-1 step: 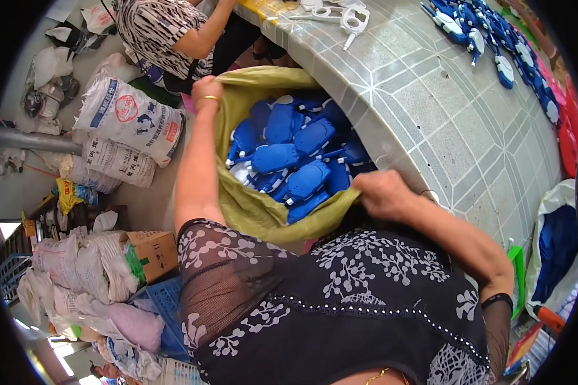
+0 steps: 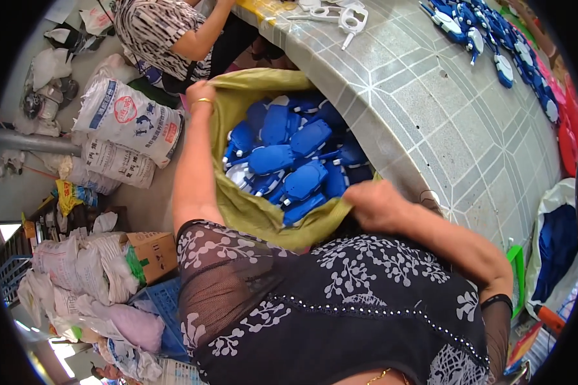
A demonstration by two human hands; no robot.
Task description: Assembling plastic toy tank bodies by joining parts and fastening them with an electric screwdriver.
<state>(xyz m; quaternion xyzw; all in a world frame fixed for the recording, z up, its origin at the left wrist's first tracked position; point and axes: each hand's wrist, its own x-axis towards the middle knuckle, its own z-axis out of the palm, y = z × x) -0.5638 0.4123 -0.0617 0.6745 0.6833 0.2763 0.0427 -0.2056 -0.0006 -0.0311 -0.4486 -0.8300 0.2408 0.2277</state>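
Observation:
A yellow-green woven sack point(image 2: 263, 79) hangs with its mouth spread wide beside the curved table edge. Inside lies a heap of blue plastic pieces point(image 2: 271, 159) with small white parts; the sack's bottom is hidden. My left hand point(image 2: 200, 95), a gold band at the wrist, is closed on the rim at the far left. Closer to my body, my right hand point(image 2: 379, 205) grips the rim on the near right side, its fingertips partly hidden and slightly blurred.
The tiled-pattern table point(image 2: 443, 135) carries white plastic frames point(image 2: 350, 19) and a row of blue-and-white pieces point(image 2: 504, 67). A co-worker point(image 2: 164, 38) sits at far left. White printed sacks point(image 2: 131, 122) and a cardboard box point(image 2: 153, 255) stand left; a sack with dark blue contents point(image 2: 552, 247) stands right.
The sack mouth and both hands have shifted slightly left. My right hand has also come a little nearer to my body, drawing the rim with it.

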